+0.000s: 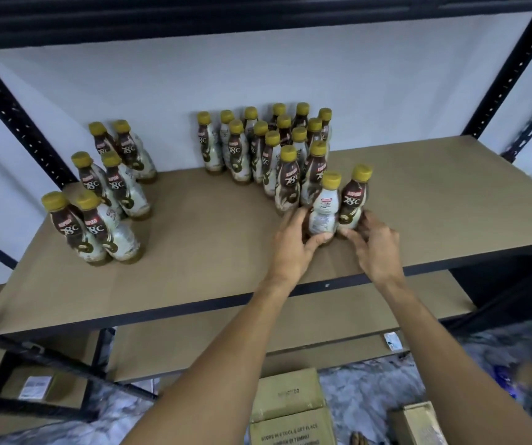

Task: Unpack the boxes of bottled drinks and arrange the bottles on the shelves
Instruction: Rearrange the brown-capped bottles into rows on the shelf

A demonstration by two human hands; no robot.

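Two brown-and-white coffee bottles with yellow caps stand at the front of a cluster on the brown shelf board (194,271). My left hand (293,248) grips the base of the left bottle (324,210), fingers curled round it. My right hand (372,248) holds the base of the right bottle (352,200). Behind them stand several more bottles (267,146) in rows against the white back wall. A second group of several bottles (110,187) stands in pairs at the shelf's left.
Black perforated metal uprights (502,75) frame the shelf. A lower shelf board (338,326) lies beneath. Cardboard boxes (290,409) sit on the patterned floor below, another box (413,422) at the right. A labelled box (38,385) sits under the left side.
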